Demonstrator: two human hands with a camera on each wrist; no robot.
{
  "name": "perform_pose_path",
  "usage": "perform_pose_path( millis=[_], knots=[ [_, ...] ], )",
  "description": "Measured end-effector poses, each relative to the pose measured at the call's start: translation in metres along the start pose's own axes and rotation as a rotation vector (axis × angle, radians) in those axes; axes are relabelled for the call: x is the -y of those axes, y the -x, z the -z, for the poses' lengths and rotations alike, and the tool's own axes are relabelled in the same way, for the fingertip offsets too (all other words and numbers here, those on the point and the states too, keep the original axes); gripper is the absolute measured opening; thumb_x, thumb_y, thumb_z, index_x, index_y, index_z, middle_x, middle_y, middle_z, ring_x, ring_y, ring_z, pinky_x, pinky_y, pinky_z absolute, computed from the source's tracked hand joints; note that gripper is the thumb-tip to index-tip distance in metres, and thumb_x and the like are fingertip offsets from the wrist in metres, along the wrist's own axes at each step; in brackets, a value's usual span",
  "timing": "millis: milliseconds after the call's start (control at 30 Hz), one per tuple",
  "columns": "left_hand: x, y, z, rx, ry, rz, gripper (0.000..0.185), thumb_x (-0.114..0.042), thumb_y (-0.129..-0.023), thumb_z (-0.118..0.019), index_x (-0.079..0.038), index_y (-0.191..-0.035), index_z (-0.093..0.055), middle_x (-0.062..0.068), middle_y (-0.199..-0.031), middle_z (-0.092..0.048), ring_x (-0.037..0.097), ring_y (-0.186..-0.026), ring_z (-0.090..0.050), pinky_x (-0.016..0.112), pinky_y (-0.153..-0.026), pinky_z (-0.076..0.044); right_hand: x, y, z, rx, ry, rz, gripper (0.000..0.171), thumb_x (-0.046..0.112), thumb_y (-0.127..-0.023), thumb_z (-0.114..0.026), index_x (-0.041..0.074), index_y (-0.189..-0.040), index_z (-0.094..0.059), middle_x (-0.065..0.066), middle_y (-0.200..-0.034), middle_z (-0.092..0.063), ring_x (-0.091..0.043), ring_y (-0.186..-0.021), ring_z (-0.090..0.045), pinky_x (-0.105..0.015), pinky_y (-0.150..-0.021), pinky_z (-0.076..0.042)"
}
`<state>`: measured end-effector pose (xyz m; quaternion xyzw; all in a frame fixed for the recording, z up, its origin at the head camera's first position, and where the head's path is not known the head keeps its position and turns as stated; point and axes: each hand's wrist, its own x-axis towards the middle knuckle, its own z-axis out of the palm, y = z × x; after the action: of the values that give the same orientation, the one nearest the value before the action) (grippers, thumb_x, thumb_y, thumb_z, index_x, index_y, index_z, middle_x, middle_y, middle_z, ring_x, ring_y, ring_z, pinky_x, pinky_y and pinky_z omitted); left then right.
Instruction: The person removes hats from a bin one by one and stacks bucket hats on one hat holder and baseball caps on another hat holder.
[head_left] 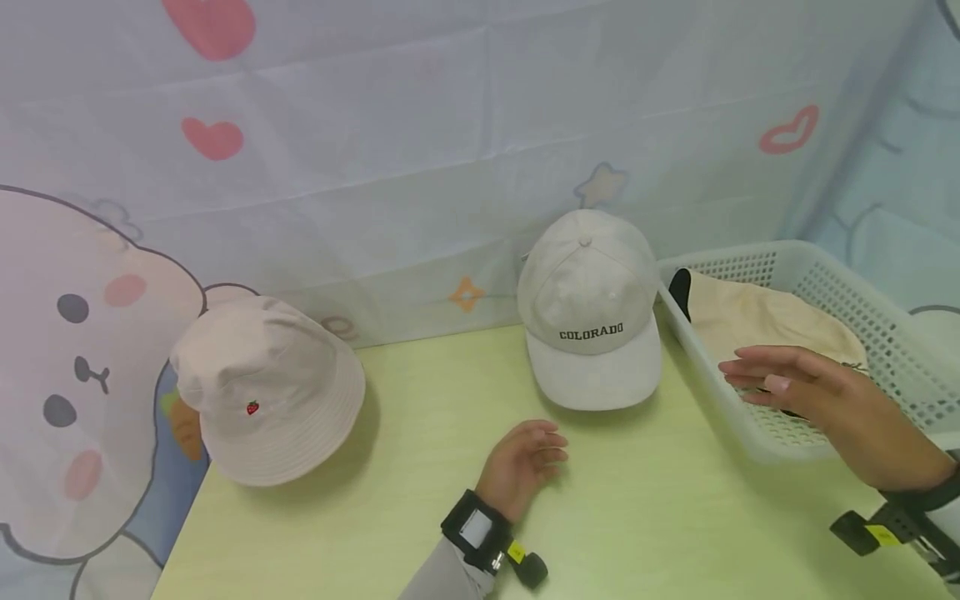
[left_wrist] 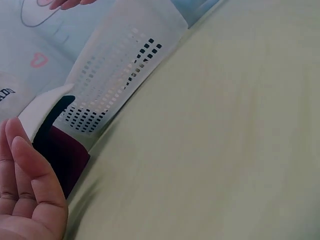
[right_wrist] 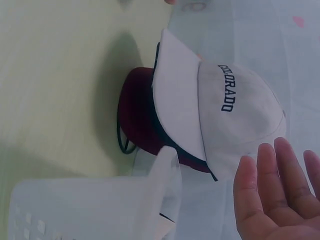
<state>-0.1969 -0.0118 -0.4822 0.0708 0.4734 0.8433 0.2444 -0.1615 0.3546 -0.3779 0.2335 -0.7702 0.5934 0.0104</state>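
Note:
My left hand (head_left: 521, 467) hovers over the table's middle, fingers loosely curled and holding nothing. My right hand (head_left: 847, 408) is held over the basket's near side with fingers extended and nothing in them. Between the hands and farther back stands a white cap (head_left: 588, 308) lettered COLORADO, its brim toward me. Beneath it, the right wrist view shows a dark red piece of headwear (right_wrist: 136, 107) with a black cord loop. A cream fabric hat (head_left: 772, 312) with a black edge lies in the white basket (head_left: 712, 417), partly hidden by my right hand.
At the table's left stands a cream bucket hat (head_left: 270, 392) with a small strawberry on it. A printed cloth (head_left: 420, 167) hangs along the back. The pale yellow-green table (head_left: 360, 517) carries the hats and the perforated basket, which sits at its right.

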Motion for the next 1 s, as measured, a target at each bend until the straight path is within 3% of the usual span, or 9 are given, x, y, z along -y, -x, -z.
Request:
perform_pose_path(
  millis=[233, 300, 433, 767, 1000],
  knots=[
    [0.003, 0.000, 0.002, 0.005, 0.003, 0.004, 0.029, -0.009, -0.104, -0.039, -0.021, -0.107, -0.065, -0.010, -0.097, -0.075, 0.006, -0.087, -0.069, 0.022, -0.076, -0.053, 0.002, -0.003, 0.021, -0.002, 0.072, 0.042, 0.041, -0.013, -0.102, -0.035, -0.010, -0.143, -0.043, -0.006, -0.142, -0.059, -0.005, -0.128, -0.059, -0.012, -0.099, -0.048],
    [0.005, 0.000, 0.004, 0.012, 0.017, 0.001, 0.030, -0.009, -0.104, -0.038, -0.021, -0.107, -0.065, -0.010, -0.097, -0.075, 0.006, -0.088, -0.069, 0.022, -0.076, -0.053, 0.004, -0.004, 0.025, -0.011, 0.153, 0.040, 0.041, -0.011, -0.103, -0.036, -0.008, -0.143, -0.045, -0.005, -0.141, -0.059, -0.003, -0.127, -0.059, -0.011, -0.098, -0.047],
    [0.007, -0.002, 0.009, 0.017, 0.042, 0.010, 0.031, -0.009, -0.105, -0.037, -0.021, -0.107, -0.066, -0.009, -0.097, -0.075, 0.007, -0.088, -0.069, 0.022, -0.077, -0.053, 0.008, -0.008, 0.033, -0.039, 0.300, -0.012, 0.040, -0.005, -0.105, -0.039, -0.001, -0.144, -0.049, 0.002, -0.138, -0.061, 0.002, -0.124, -0.059, -0.007, -0.095, -0.045],
    [0.006, -0.002, 0.010, 0.018, 0.050, 0.021, 0.031, -0.010, -0.105, -0.037, -0.020, -0.106, -0.065, -0.008, -0.096, -0.075, 0.007, -0.088, -0.069, 0.022, -0.079, -0.054, 0.005, -0.015, 0.055, -0.136, 0.429, -0.174, 0.038, 0.011, -0.106, -0.051, 0.015, -0.144, -0.053, 0.025, -0.126, -0.066, 0.018, -0.116, -0.053, -0.003, -0.085, -0.036],
    [0.001, 0.000, 0.006, -0.009, 0.029, 0.048, 0.030, -0.010, -0.105, -0.038, -0.021, -0.104, -0.065, -0.008, -0.095, -0.075, 0.007, -0.087, -0.069, 0.022, -0.080, -0.054, 0.006, -0.024, 0.061, -0.149, 0.497, -0.175, 0.039, 0.015, -0.105, -0.054, 0.014, -0.143, -0.053, 0.031, -0.122, -0.064, 0.024, -0.110, -0.052, 0.003, -0.083, -0.037]
  ],
)
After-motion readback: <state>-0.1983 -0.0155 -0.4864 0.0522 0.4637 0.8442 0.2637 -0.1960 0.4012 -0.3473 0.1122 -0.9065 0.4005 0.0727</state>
